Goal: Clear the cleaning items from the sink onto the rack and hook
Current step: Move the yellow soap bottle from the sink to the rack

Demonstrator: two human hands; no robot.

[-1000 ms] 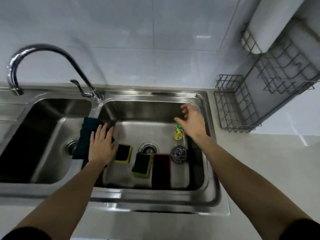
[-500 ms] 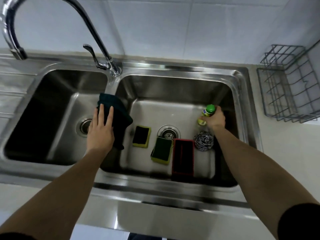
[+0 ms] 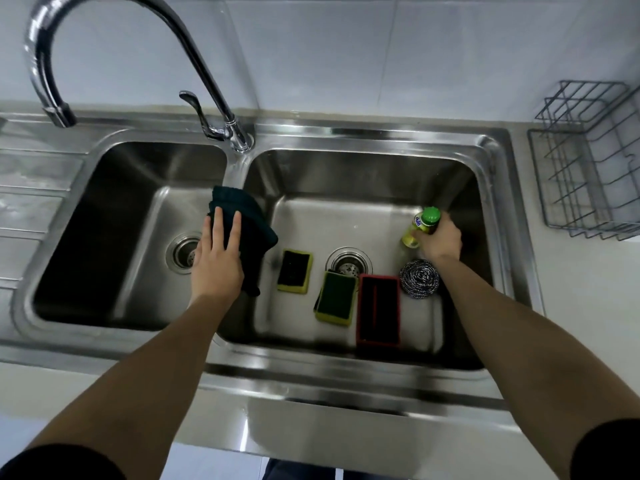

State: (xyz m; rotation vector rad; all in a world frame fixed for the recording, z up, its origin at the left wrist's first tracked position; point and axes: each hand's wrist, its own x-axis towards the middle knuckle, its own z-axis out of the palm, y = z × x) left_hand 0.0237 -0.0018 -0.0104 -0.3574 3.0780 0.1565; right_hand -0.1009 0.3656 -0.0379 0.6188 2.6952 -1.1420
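Bottle: right of drain; small, rigid, probably slick; right hand wrapped round its body.
Cloth: left of drain; limp; left hand flat on it, fingers spread.

Chrome gooseneck faucet (white tiled wall behind)

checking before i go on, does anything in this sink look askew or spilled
No spill shows. One sponge sits crooked, its far end overlapping the right basin's drain. The dark cloth is draped over the divider between basins, under the left hand.
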